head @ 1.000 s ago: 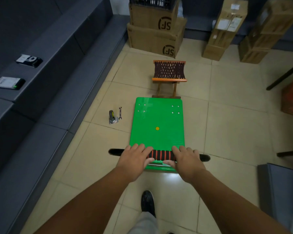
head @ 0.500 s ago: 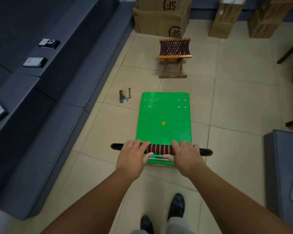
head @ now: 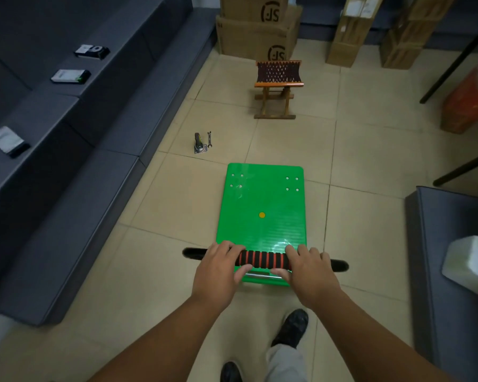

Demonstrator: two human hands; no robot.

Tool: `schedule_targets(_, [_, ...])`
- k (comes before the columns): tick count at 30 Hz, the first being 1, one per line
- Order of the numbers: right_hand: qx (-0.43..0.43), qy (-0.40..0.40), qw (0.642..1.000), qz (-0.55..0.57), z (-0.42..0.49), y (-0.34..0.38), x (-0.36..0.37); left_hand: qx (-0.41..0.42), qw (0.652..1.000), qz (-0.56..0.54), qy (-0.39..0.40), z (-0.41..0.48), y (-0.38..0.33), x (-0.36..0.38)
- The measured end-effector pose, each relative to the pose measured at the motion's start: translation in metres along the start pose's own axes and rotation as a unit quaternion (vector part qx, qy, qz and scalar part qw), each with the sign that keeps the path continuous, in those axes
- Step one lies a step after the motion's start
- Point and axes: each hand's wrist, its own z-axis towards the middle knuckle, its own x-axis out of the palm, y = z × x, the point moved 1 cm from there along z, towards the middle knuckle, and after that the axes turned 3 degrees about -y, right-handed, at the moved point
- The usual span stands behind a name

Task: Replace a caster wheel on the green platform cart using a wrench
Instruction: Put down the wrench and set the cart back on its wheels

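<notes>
A storeroom or office back room: stacked cardboard boxes [head: 257, 26] on tile floor [head: 364, 150], dark grey benches [head: 75, 150].

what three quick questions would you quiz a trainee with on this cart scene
1. True or false: the left hand and the right hand both grip the handle of the green cart.
2. Where does the wrench lie?
A. on the cart
B. on the floor beside the spare caster
C. on the grey bench
3. What stands on the floor beyond the cart's far end?

Key: 1 true; 2 B; 3 the folding stool.
</notes>
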Motion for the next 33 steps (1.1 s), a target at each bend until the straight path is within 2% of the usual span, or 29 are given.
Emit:
schedule_targets(7, [0.001, 0.019, 1.000, 0.002, -0.086, 0.016, 0.034, -0.009, 0.999, 0.045, 0.030, -0.087, -0.011, 0.013])
schedule_targets(18, [-0.009, 0.039, 0.999, 0.027, -0.179, 0.035, 0.069, -0.089, 0.995, 0.044, -0.003, -0.202, -0.043, 0.019])
schedule_targets(27, [0.006, 0.042, 0.999, 0.001, -0.211, 0.048, 0.077, -0.069, 0.994, 0.079, 0.025, -0.231, -0.036, 0.013])
schedule_targets(33, [0.011, 0.022, 1.000, -0.015, -0.218, 0.052, 0.079, -0.046, 0.997, 0.045, 0.030, -0.240, -0.027, 0.020])
